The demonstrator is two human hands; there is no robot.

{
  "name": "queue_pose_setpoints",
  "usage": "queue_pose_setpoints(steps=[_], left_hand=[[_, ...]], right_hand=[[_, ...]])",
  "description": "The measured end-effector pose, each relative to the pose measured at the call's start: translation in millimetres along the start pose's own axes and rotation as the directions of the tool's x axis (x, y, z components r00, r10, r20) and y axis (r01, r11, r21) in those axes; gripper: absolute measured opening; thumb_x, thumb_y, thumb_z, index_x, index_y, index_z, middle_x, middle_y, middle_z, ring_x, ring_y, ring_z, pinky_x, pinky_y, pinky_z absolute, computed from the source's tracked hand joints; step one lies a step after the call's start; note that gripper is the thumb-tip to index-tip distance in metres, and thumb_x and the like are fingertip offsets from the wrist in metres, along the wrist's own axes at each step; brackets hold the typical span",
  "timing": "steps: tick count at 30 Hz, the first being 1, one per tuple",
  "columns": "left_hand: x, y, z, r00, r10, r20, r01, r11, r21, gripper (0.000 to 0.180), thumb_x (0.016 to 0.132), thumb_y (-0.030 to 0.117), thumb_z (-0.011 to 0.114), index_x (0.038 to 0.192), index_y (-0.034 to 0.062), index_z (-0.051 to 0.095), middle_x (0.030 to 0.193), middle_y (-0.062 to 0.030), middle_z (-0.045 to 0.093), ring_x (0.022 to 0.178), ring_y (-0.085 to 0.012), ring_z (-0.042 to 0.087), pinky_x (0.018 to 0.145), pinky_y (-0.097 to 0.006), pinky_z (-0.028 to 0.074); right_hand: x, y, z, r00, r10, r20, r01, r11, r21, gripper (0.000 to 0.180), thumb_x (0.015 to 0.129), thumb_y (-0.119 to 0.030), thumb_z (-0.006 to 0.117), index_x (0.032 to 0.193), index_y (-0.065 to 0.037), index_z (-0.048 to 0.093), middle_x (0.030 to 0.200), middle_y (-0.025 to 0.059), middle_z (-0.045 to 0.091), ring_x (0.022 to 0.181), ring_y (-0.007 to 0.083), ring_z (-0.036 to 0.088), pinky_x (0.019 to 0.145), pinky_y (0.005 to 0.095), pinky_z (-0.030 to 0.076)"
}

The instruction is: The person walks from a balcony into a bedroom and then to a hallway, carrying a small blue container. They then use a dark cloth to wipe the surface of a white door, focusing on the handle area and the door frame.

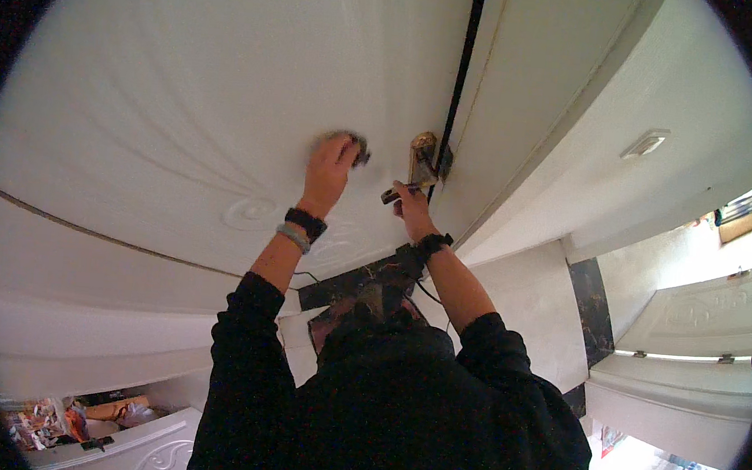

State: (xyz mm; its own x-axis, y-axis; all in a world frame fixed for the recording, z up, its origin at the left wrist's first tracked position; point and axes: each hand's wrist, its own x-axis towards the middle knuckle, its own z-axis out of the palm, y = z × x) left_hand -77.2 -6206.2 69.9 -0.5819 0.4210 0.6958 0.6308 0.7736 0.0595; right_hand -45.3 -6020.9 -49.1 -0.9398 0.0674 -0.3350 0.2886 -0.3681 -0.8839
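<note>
Left hand (328,165) pressed flat-ish on white door (182,114), fingers bunched over dark scrub pad (358,148), blurred. Right hand (407,200) wrapped round brass door handle (419,161) by door edge, likely steadying door against push

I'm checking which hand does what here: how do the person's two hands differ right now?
The left hand presses a dark, blurred pad or cloth flat on the white door; the right hand grips the brass door handle at the door's edge. The left sits higher. Both wrists wear dark bands.
</note>
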Motion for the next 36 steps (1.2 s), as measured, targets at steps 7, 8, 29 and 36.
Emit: queue_pose_setpoints(steps=[7, 8, 29, 36], left_hand=[[28.3, 19.9, 20.6, 0.960, 0.266, 0.085, -0.275, 0.954, 0.122, 0.021, 0.074, 0.008, 0.061, 0.094, 0.0026, 0.062, 0.102, -0.0080, 0.056, 0.095, -0.0255, 0.055, 0.080, -0.037, 0.050], [17.9, 24.8, 26.9, 0.953, 0.271, 0.135, -0.285, 0.953, 0.103, 0.020, 0.074, 0.008, 0.061, 0.093, 0.0028, 0.062, 0.100, -0.0076, 0.055, 0.095, -0.0253, 0.055, 0.080, -0.037, 0.050], [-4.2, 45.3, 51.0, 0.978, -0.099, 0.184, 0.117, 0.989, -0.091, 0.029, 0.075, 0.004, 0.061, 0.103, 0.0035, 0.053, 0.098, -0.0151, 0.054, 0.098, -0.0336, 0.054, 0.079, -0.042, 0.047], [-34.1, 77.7, 15.0, 0.866, -0.494, 0.073, 0.481, 0.786, -0.389, 0.028, 0.088, 0.016, 0.062, 0.108, 0.0036, 0.047, 0.101, -0.0159, 0.052, 0.092, -0.0368, 0.054, 0.074, -0.042, 0.046]], right_hand=[[-1.0, -3.3, -3.0, 0.998, -0.016, 0.062, 0.018, 0.999, -0.034, 0.030, 0.085, -0.034, 0.063, 0.079, -0.006, 0.055, 0.058, 0.0020, 0.048, 0.047, 0.0123, 0.044, 0.047, 0.0289, 0.036], [-0.8, -3.6, -3.0, 0.997, 0.002, 0.073, 0.002, 0.999, -0.053, 0.030, 0.086, -0.034, 0.063, 0.079, -0.006, 0.055, 0.058, 0.0020, 0.048, 0.047, 0.0122, 0.044, 0.047, 0.0288, 0.036], [5.9, 0.5, -6.3, 0.992, -0.020, 0.127, 0.028, 0.998, -0.063, 0.033, 0.092, -0.035, 0.055, 0.095, -0.002, 0.055, 0.064, 0.0027, 0.051, 0.052, 0.0117, 0.045, 0.049, 0.0267, 0.038], [-53.4, 18.0, -4.6, 0.996, 0.021, 0.090, -0.018, 0.999, -0.027, 0.045, 0.094, -0.041, 0.052, 0.116, -0.002, 0.044, 0.102, 0.0110, 0.059, 0.078, 0.0195, 0.062, 0.070, 0.0314, 0.052]])
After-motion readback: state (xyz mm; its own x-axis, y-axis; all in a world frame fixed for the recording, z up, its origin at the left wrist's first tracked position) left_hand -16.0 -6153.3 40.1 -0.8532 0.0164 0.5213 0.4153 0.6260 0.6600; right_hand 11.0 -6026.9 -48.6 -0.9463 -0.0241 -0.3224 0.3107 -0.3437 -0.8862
